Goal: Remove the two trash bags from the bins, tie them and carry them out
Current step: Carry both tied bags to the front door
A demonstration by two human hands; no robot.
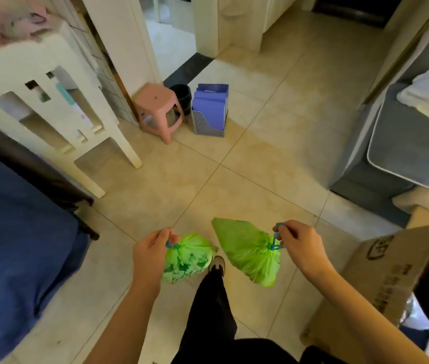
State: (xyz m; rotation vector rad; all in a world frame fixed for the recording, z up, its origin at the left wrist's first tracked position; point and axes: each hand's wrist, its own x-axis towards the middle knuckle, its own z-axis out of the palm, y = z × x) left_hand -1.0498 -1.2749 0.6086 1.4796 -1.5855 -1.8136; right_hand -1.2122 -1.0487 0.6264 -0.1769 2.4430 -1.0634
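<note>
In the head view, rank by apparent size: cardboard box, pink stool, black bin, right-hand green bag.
1. cardboard box, though nearness inflates it
2. right-hand green bag and pink stool, too close to rank
3. black bin, partly hidden

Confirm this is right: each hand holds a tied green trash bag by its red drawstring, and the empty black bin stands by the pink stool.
Not quite: the drawstrings are blue, not red. The head view shows the left hand and the right hand each holding a tied green trash bag, the left bag and the right bag, by a blue drawstring. The black bin does stand by the pink stool.
</note>
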